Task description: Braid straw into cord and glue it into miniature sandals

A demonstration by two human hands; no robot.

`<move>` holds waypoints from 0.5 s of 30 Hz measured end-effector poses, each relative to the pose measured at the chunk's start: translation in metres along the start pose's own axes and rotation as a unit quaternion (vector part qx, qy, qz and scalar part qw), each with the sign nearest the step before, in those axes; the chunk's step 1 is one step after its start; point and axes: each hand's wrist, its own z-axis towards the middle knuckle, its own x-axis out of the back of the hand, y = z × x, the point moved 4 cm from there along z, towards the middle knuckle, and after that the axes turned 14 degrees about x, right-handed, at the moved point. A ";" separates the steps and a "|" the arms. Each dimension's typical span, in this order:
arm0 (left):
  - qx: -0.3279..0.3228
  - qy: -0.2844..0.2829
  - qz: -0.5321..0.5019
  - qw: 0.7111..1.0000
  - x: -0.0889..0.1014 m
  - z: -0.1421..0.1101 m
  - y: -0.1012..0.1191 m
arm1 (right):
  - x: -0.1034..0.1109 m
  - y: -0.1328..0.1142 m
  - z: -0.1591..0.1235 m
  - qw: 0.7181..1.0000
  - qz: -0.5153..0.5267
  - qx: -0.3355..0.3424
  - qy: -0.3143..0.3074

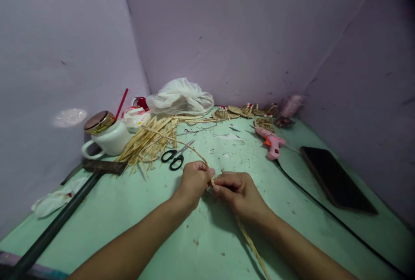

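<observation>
My left hand [193,181] and my right hand [238,193] meet above the green table [106,210], both pinched on a straw braid [249,241]. The braided part runs from under my right hand toward the near edge. Loose strands [181,143] lead from my left hand's fingertips back to a pile of straw strips [149,141]. Black-handled scissors [175,158] lie just beyond my left hand.
A pink glue gun [272,143] with a black cord [324,213] lies right of centre, a dark phone [335,180] beside it. Far left stand a white lidded cup [108,135] and a hammer [65,210]. A plastic bag [180,97] and woven straw discs [240,111] sit against the back wall.
</observation>
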 end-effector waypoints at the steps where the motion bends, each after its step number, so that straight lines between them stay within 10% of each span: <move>1: 0.007 0.000 -0.004 1.000 -0.001 0.001 -0.001 | 0.000 -0.001 0.000 1.000 -0.014 0.012 0.002; 8: -0.013 -0.004 -0.028 1.000 0.008 0.009 0.006 | -0.005 0.009 0.001 0.967 0.192 -0.161 0.049; 15: -0.017 -0.054 0.012 0.998 0.003 0.001 0.003 | -0.001 0.012 0.001 0.965 0.183 -0.174 0.065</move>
